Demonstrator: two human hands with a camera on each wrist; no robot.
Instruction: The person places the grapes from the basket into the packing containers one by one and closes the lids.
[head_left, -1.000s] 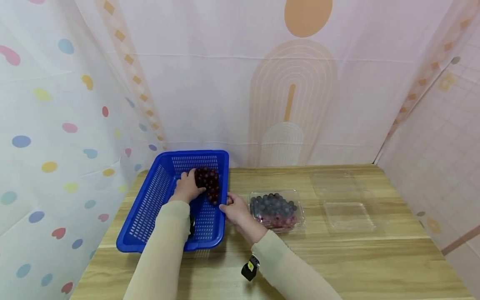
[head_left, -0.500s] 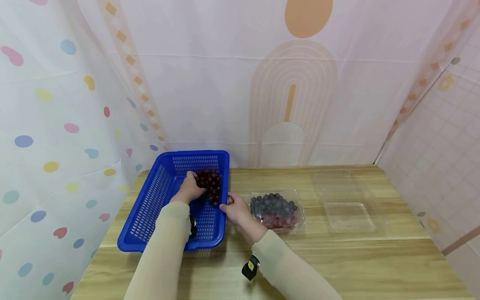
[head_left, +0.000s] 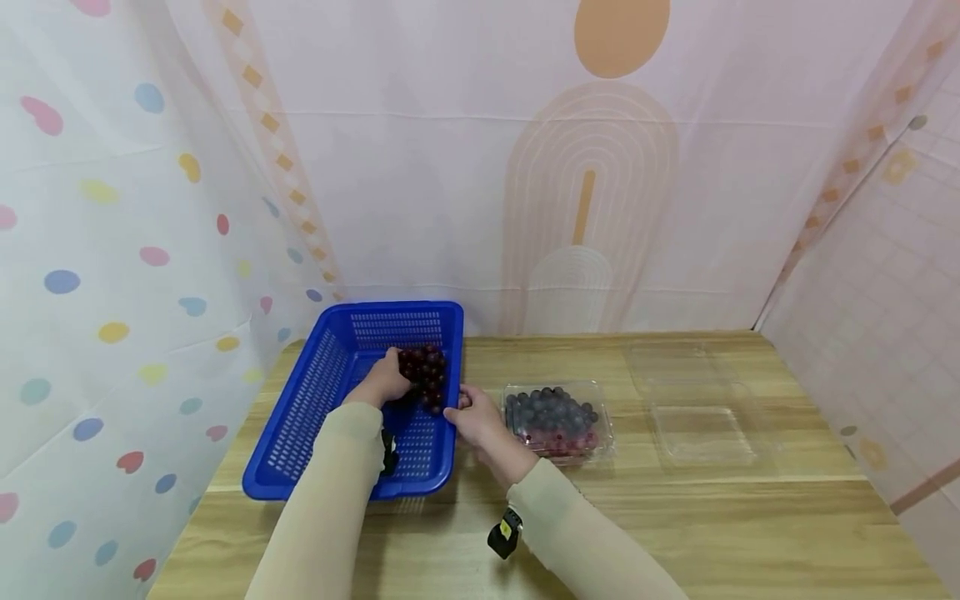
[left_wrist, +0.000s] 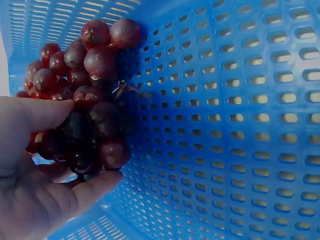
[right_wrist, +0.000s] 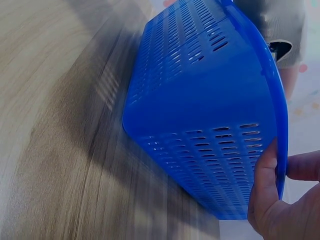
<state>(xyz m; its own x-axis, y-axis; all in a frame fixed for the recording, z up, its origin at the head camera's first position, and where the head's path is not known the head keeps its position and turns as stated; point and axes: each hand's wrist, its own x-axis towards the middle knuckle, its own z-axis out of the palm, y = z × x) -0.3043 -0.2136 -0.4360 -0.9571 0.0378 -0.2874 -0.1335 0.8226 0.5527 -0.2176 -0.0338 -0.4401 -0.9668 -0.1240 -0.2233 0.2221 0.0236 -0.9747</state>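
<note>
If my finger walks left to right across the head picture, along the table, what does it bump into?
Blue perforated plastic basket, left hand, dark red round grapes, right hand, clear plastic box holding dark bluish grapes, clear rectangular plastic container.

Extends left forearm (head_left: 318, 500) and right forearm (head_left: 592, 537) from the lower edge, sleeved to the wrists and converging forward. Places left grip (head_left: 385, 381) slightly farther ahead, curving thumb (left_wrist: 42, 112) and fingers (left_wrist: 92, 191) toward each other in a hold. Angles right grip (head_left: 477, 417) leftward in a pinch, thumb opposed to bent fingers.
</note>
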